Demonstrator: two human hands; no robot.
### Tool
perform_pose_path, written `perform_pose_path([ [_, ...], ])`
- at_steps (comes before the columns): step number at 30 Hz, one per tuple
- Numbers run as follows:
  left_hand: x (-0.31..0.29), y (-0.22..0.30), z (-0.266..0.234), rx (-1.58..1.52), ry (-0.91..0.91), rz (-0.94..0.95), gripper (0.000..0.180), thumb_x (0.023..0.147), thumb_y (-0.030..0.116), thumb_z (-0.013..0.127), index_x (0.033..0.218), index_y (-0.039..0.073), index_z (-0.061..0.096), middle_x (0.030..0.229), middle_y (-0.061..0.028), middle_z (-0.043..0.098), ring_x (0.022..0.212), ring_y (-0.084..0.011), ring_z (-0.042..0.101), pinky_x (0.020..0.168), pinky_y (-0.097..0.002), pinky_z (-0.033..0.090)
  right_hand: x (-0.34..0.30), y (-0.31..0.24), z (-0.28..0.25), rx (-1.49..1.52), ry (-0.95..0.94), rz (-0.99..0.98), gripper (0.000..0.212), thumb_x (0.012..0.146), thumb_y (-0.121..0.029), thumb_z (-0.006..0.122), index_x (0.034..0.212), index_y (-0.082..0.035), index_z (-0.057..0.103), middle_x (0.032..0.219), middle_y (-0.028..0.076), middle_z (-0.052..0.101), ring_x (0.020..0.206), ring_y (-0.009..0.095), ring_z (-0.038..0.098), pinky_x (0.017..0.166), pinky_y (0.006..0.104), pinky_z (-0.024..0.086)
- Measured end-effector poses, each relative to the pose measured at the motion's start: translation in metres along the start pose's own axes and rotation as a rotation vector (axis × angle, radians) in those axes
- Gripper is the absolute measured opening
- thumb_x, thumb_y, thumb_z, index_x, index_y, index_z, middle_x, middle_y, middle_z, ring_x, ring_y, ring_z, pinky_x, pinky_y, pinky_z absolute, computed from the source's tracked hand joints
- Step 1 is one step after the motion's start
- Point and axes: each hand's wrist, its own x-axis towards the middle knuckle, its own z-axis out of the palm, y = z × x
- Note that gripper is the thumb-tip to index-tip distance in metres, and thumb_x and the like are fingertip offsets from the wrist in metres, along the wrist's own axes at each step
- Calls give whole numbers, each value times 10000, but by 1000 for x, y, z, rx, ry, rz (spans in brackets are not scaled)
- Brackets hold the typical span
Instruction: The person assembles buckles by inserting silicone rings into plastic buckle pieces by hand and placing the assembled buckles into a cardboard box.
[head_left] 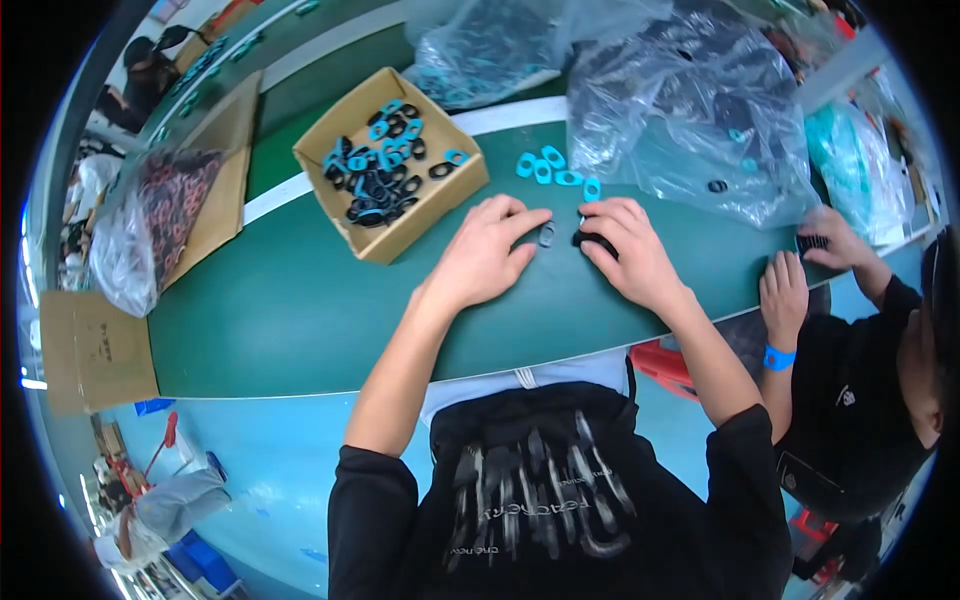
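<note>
My left hand (485, 250) rests over the green table with thumb and index finger apart. A small grey oval ring (547, 234) lies just beside those fingertips; whether they touch it I cannot tell. My right hand (632, 250) has its fingers curled over a black oval piece (596, 242), partly hidden beneath them. Just beyond the right fingers is a teal oval ring (591, 188), with several more teal rings (543, 170) lying loose to its left. Left of my hands stands a cardboard box (430, 215) holding many black and teal pieces.
Clear plastic bags (690, 110) of parts lie along the far side. A bag of reddish parts (175, 205) leans on cardboard at the left. At the right, a co-worker's hands (785, 290) work by the table (300, 340) edge; one holds a black ridged piece.
</note>
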Motion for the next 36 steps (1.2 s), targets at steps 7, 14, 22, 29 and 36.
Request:
perform_pose_path([
  [7,18,8,6,66,-61,-8,234,815,92,688,1041,53,642,974,-179,588,930,-378,620,849,-463,513,-9,-1,-4,-85,36,-6,266,837,-90,748,1089,-35,681,1247,118,617,1192,341,550,1020,450,457],
  [14,-64,0,-26,-96,297,-216,261,792,4,724,1030,21,618,925,-114,609,806,-247,618,701,-365,529,3,-53,5,14,-18,-118,283,824,-104,759,1095,-57,691,1095,107,610,1062,317,569,934,425,487],
  [22,-125,-13,-3,277,445,-130,222,773,48,790,986,42,728,1032,-95,664,951,-299,586,861,-391,459,40,-61,52,42,-254,-209,155,848,-128,746,943,-34,668,883,99,608,881,308,615,810,409,516],
  [29,-138,-21,-4,305,472,-76,240,791,63,774,1029,42,751,1082,-84,657,929,-296,570,846,-420,460,46,-67,49,-115,-244,-116,137,868,-99,720,982,-38,672,966,116,583,950,317,591,831,410,500],
  [36,-141,-15,-23,176,441,-148,359,795,87,750,1138,37,660,1058,-148,655,975,-360,593,860,-459,472,60,-67,24,129,-489,-189,363,789,-31,712,1149,-60,679,982,121,536,968,321,564,878,424,470],
])
